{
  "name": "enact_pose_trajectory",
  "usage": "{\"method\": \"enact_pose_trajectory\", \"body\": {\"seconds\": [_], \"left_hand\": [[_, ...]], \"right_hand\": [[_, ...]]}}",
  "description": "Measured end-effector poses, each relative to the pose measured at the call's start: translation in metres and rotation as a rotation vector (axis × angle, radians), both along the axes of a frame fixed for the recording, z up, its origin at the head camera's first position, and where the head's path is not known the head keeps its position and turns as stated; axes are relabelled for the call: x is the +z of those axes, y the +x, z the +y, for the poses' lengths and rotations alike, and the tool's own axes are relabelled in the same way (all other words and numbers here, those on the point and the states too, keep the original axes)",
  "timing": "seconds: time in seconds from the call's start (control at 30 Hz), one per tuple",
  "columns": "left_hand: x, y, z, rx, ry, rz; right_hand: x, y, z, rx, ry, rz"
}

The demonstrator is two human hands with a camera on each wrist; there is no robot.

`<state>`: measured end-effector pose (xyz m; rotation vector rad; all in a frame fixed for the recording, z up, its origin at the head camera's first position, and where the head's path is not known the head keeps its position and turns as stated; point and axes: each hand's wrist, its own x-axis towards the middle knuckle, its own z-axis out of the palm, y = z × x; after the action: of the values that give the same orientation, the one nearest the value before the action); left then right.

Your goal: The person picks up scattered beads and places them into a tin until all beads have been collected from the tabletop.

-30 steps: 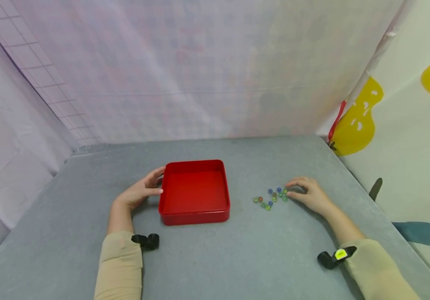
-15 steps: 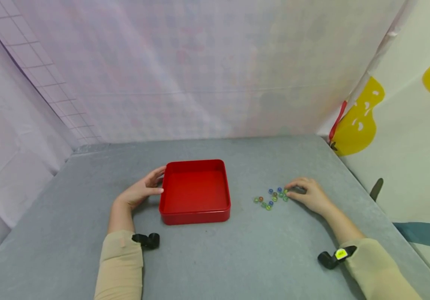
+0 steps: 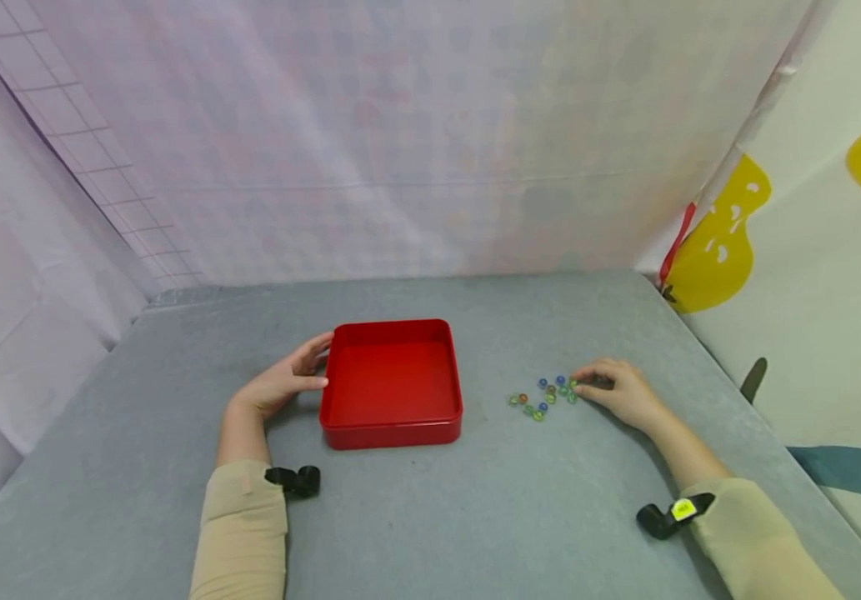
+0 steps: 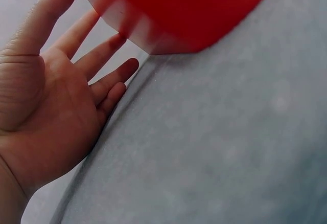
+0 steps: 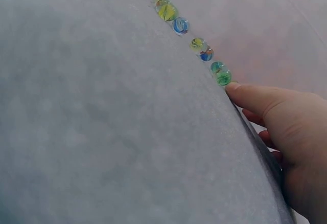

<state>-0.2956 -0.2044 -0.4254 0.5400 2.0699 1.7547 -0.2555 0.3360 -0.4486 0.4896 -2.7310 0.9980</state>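
Observation:
A square red tray (image 3: 391, 436) with raised walls lies on the grey table in the head view. My left hand (image 3: 280, 385) rests against its left side, fingers extended; the left wrist view shows the palm (image 4: 56, 106) with fingertips at the tray wall. To the right of the tray is a loose group of glass marbles (image 3: 551, 398), green, yellow, blue and orange. My right hand (image 3: 623, 396) is at the group's right edge, thumb and index finger pinching a yellow-green marble (image 3: 573, 384). In the right wrist view the thumb hides that marble and sits beside a green marble (image 5: 223, 77).
Grey cloth covers the table (image 3: 415, 533). A pale curtain (image 3: 400, 150) hangs behind its far edge, and a white sheet with yellow shapes (image 3: 718, 250) borders the right side. Black wrist cameras (image 3: 663, 520) are strapped at both sleeves.
The right index finger has come down towards the thumb, narrowing the gap around the yellow-green marble. The left hand and the tray stay in place.

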Motion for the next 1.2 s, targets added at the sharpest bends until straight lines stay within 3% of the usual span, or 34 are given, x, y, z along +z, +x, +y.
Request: {"method": "enact_pose_trajectory", "body": {"seconds": [1.2], "left_hand": [[0.0008,0.0017,0.0021,0.013,-0.001,0.011]], "right_hand": [[0.0090,0.0042,-0.0038,-0.032,-0.066,-0.007]]}}
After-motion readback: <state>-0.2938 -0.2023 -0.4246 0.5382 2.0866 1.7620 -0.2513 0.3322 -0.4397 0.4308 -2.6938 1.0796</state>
